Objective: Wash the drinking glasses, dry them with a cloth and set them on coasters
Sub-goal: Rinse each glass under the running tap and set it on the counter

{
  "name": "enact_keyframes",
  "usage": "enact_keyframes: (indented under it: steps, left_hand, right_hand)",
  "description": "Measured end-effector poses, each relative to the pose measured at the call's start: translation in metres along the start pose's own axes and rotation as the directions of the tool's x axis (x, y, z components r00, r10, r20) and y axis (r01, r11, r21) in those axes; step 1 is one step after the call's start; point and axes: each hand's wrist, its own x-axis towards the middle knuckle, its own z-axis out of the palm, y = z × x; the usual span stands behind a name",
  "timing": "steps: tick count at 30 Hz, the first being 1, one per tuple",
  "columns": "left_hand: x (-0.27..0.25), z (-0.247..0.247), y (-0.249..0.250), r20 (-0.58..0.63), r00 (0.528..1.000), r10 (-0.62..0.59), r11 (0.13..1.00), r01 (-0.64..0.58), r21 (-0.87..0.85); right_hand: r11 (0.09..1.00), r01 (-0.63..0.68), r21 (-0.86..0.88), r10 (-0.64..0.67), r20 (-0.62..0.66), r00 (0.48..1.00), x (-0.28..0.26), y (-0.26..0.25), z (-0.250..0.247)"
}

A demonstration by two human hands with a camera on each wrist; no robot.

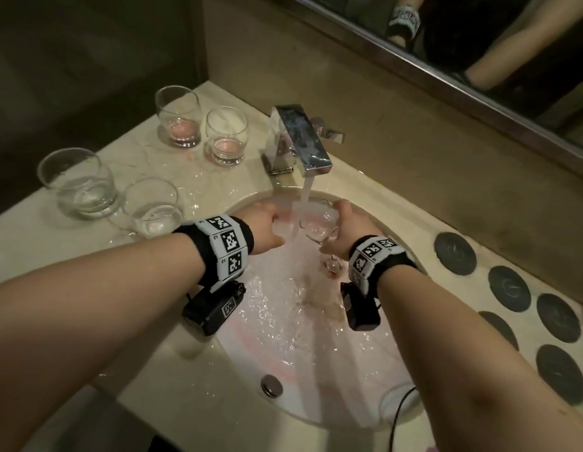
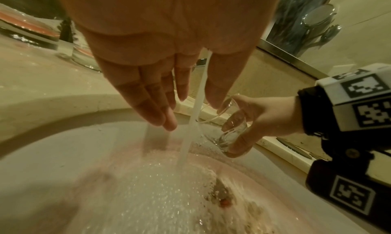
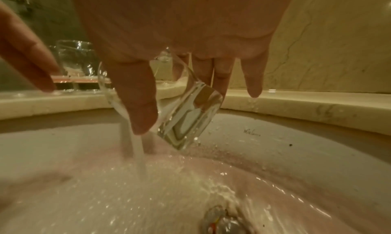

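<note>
My right hand [image 1: 340, 228] grips a clear drinking glass [image 1: 319, 226] tilted under the running tap stream [image 1: 301, 203]; thumb and fingers wrap its body [image 3: 184, 114]. In the left wrist view the same glass [image 2: 228, 127] leans mouth-first toward the water. My left hand [image 1: 267, 228] hovers beside the stream with straight fingers [image 2: 156, 110], holding nothing. Two glasses with pink residue [image 1: 182, 117] [image 1: 226, 135] stand at the back left of the counter. Two clear wet glasses [image 1: 78, 182] [image 1: 153, 207] stand nearer. Several dark round coasters [image 1: 454, 252] lie on the right.
A chrome faucet [image 1: 300, 138] pours into the white basin [image 1: 316, 386], where pinkish water runs toward the drain [image 3: 222, 221]. The marble counter [image 1: 186, 171] is wet around the glasses. A mirror [image 1: 479, 53] runs along the back wall. A black cable [image 1: 401, 406] hangs over the basin's near rim.
</note>
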Motion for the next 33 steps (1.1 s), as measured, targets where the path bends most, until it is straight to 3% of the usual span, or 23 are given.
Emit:
enact_keyframes:
  steps: [12, 22, 28, 30, 33]
  left_hand:
    - [-0.002, 0.002, -0.015, 0.017, 1.000, -0.019, 0.999, 0.020, -0.047]
    - [0.002, 0.003, -0.009, 0.020, 1.000, -0.012, 0.998, 0.013, -0.053]
    - [0.012, 0.010, -0.004, 0.016, 1.000, -0.025, 0.976, 0.028, -0.218]
    - [0.016, 0.015, -0.002, 0.011, 1.000, -0.023, 0.940, 0.026, -0.340]
    - [0.021, 0.021, 0.003, -0.007, 1.000, -0.003, 0.873, -0.001, -0.487]
  right_hand:
    - [0.998, 0.006, 0.057, -0.007, 0.019, 1.000, 0.017, -0.014, 0.023]
    - [0.991, 0.057, 0.124, -0.067, 0.075, 0.995, -0.001, -0.004, 0.009]
    - [0.994, 0.101, -0.042, -0.097, 0.094, 0.991, -0.018, 0.005, -0.024]
    - [0.996, 0.092, 0.004, -0.092, 0.091, 0.992, -0.016, 0.005, -0.027]
    - [0.975, 0.059, 0.213, -0.078, 0.084, 0.993, -0.006, 0.003, -0.023]
